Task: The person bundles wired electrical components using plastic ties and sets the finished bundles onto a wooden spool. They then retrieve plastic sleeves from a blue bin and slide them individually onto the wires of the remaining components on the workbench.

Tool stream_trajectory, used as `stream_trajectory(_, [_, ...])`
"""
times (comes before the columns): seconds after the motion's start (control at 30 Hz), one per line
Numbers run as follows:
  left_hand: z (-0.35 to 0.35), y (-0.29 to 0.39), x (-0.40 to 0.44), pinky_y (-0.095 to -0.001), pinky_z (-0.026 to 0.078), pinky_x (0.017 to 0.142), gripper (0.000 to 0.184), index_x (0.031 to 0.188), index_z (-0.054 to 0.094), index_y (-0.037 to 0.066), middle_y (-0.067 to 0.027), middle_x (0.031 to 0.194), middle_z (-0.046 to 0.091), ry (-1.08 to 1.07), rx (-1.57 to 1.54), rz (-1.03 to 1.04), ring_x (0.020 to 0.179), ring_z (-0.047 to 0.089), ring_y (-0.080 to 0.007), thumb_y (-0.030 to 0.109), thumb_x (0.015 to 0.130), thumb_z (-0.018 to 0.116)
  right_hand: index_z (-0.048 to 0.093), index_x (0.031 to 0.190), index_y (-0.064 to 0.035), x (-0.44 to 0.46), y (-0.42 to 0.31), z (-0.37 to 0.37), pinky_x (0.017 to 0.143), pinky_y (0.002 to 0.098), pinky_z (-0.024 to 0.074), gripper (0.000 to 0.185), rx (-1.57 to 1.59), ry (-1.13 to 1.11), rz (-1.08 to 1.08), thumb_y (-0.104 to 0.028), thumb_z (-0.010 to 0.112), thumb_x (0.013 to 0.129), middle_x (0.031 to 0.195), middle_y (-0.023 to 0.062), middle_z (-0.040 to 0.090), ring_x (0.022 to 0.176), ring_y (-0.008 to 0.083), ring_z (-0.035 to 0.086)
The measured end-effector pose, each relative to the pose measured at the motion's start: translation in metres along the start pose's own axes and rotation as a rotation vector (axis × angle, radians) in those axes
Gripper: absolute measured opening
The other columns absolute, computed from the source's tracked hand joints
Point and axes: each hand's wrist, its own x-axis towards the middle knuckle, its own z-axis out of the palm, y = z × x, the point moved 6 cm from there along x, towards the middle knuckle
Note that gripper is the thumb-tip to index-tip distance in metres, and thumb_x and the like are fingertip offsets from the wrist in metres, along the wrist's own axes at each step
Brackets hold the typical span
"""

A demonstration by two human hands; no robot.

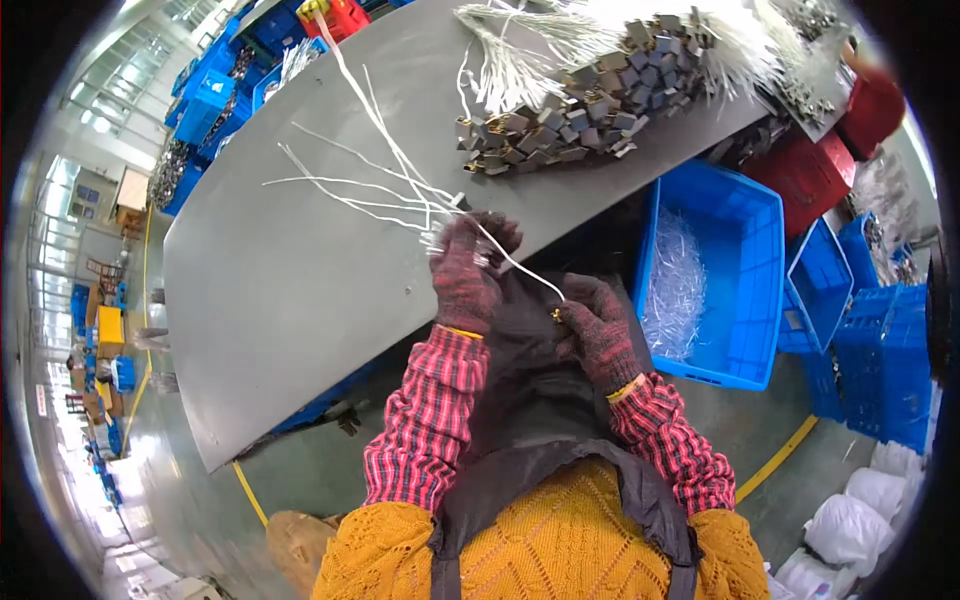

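Observation:
My left hand point(468, 270), in a dark knitted glove, is closed round a bunch of white wires point(425, 195) near the table's front edge; their loose ends fan out over the grey table point(300, 290). One white wire point(525, 270) runs from this bunch across to my right hand point(598, 330). The gloved right fingers are pinched on that wire's end, beside a small brass-coloured piece point(557, 315). Behind the hands, many grey block-shaped connectors point(580, 115) with white wires lie piled on the table.
A blue crate point(735, 280) holding thin clear strips point(672, 290) stands at the right of the table. Further right are stacked blue crates point(880, 350), a red bin point(800, 180) and white bags point(850, 530). Another person's red sleeve point(872, 105) shows at upper right.

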Motion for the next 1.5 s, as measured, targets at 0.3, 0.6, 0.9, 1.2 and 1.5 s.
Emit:
stream_trajectory(0.3, [-0.034, -0.005, -0.005, -0.0295, 0.054, 0.068, 0.023, 0.099, 0.065, -0.001, -0.0077, 0.085, 0.068, 0.015, 0.306, -0.076, 0.075, 0.064, -0.0152, 0.021, 0.097, 0.058, 0.038, 0.137, -0.0067, 0.048, 0.003, 0.076, 0.045, 0.0272, 0.0517, 0.055, 0.002, -0.073, -0.007, -0.007, 0.064, 0.088, 0.096, 0.013, 0.065, 0.061, 0.0171, 0.062])
stream_trajectory(0.6, [-0.107, 0.101, 0.044, -0.032, 0.056, 0.058, 0.022, 0.099, 0.062, -0.001, -0.0107, 0.081, 0.065, 0.218, 0.381, -0.007, 0.068, 0.065, -0.022, 0.02, 0.094, 0.061, 0.057, 0.117, -0.0105, 0.16, -0.11, 0.114, 0.073, 0.0424, 0.0542, 0.031, -1.254, 0.309, -1.13, -0.026, 0.059, 0.09, 0.107, 0.0164, 0.062, 0.094, 0.034, 0.065])
stream_trajectory(0.9, [-0.063, 0.075, 0.017, -0.0429, 0.059, 0.079, 0.023, 0.113, 0.06, 0.003, -0.0132, 0.101, 0.065, -0.042, 0.03, -0.156, 0.089, 0.067, -0.0267, 0.018, 0.095, 0.059, 0.063, 0.097, -0.0079, 0.181, -0.138, 0.127, 0.072, 0.0435, 0.0528, 0.024, -1.64, 0.382, -0.815, -0.027, 0.066, 0.082, 0.102, 0.0156, 0.062, 0.084, 0.0352, 0.064])
stream_trajectory(1.2, [-0.005, -0.084, -0.009, -0.0407, 0.056, 0.07, 0.024, 0.108, 0.057, 0.0, -0.0173, 0.092, 0.065, -0.008, -0.186, -0.462, 0.077, 0.065, -0.0301, 0.021, 0.096, 0.057, 0.059, 0.098, -0.0059, -0.036, -0.008, -0.015, 0.061, 0.0305, 0.0473, 0.018, -0.247, 0.058, -0.195, -0.014, 0.07, 0.085, 0.083, 0.0037, 0.061, 0.07, 0.0134, 0.056])
stream_trajectory(1.5, [0.024, -0.085, 0.001, -0.0469, 0.059, 0.073, 0.022, 0.098, 0.06, 0.004, -0.0149, 0.09, 0.066, 0.03, -0.192, -0.334, 0.08, 0.067, -0.0328, 0.025, 0.094, 0.063, 0.063, 0.107, -0.0066, -0.243, 0.066, -0.316, 0.041, 0.0259, 0.0392, 0.023, -0.339, 0.65, 0.058, -0.01, 0.057, 0.086, 0.08, 0.0045, 0.062, 0.049, 0.0094, 0.048])
